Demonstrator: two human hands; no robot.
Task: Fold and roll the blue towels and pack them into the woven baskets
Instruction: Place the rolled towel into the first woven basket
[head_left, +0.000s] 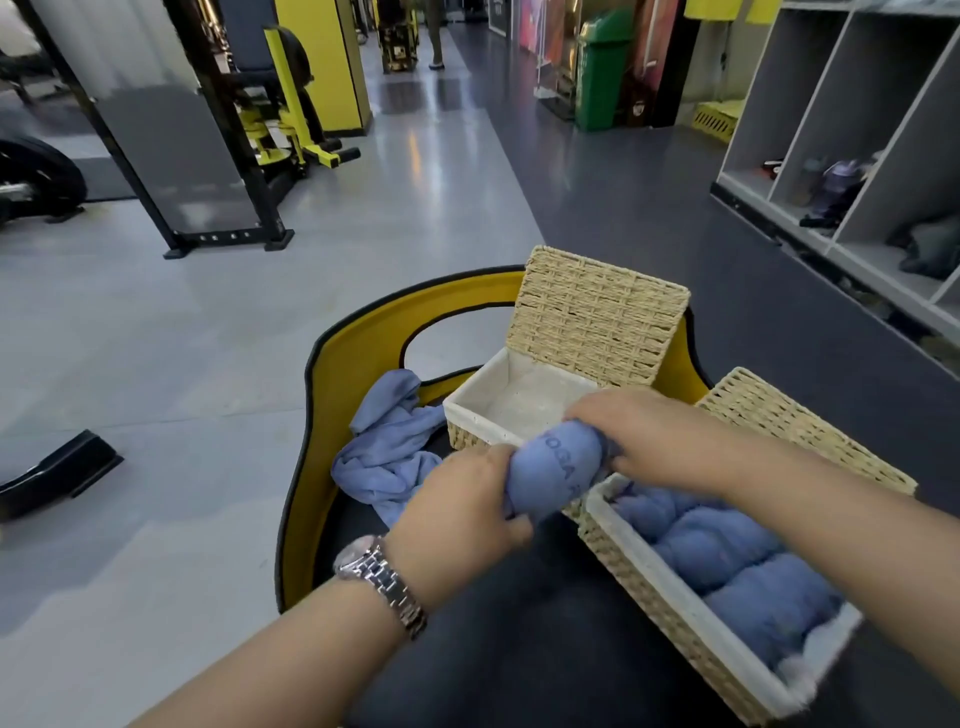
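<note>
Blue rolled towel (553, 475), tan woven baskets (644, 587), yellow-edged black seat (332, 415)

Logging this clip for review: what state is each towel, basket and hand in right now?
Rolled towel: rolled, held between both hands.
Loose towel: crumpled, unfolded.
Far basket: lid up, looks empty.
Near basket: lid open, packed with rolled towels.
Left hand: gripping the roll's near end.
Right hand: gripping its far end.
</note>
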